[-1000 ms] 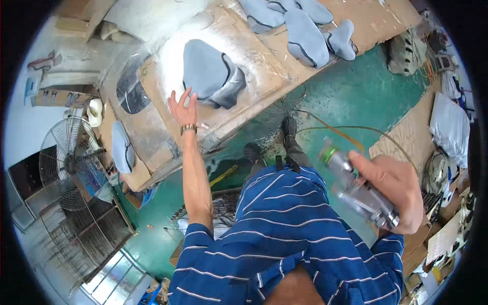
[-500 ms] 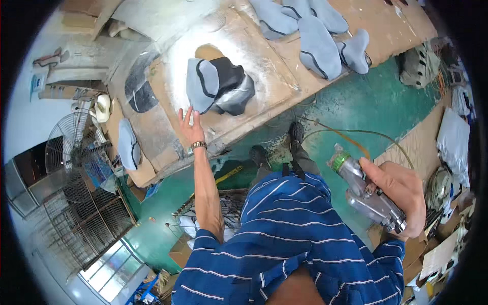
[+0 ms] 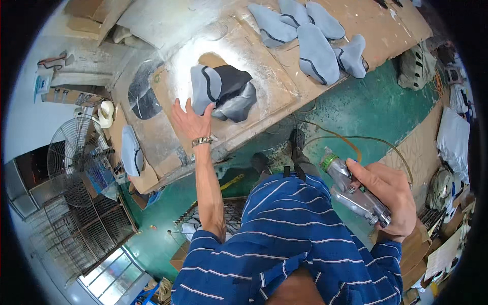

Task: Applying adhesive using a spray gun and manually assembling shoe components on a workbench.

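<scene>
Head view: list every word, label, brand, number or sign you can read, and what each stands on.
No text can be read.
Spray gun in the right hand: no legible lettering.
Cardboard by the left hand: small greenish mark near its left corner, too blurred.
Pale sheet, lower right: too small to tell whether anything is printed.

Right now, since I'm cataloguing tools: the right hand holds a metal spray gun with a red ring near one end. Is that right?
Not quite: the ring is green, not red, as the head view shows. The right hand does hold the metal spray gun.
</scene>
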